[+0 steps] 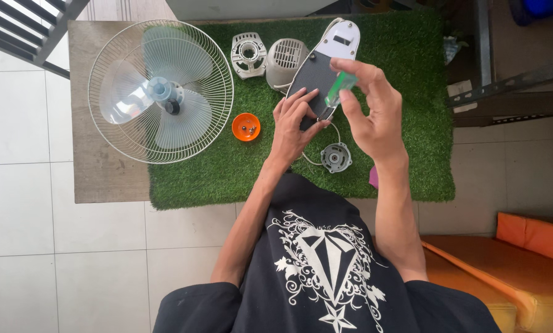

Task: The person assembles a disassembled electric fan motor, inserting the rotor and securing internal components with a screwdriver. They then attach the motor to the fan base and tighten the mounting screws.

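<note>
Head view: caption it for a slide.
Left hand steadies a fan base; right hand holds a green-handled screwdriver to it.

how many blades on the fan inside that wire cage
3 clear blades inside the wire cage: one points up toward the mat's far edge, one points left, one points down-right toward the orange bowl. None looks hidden.
</note>
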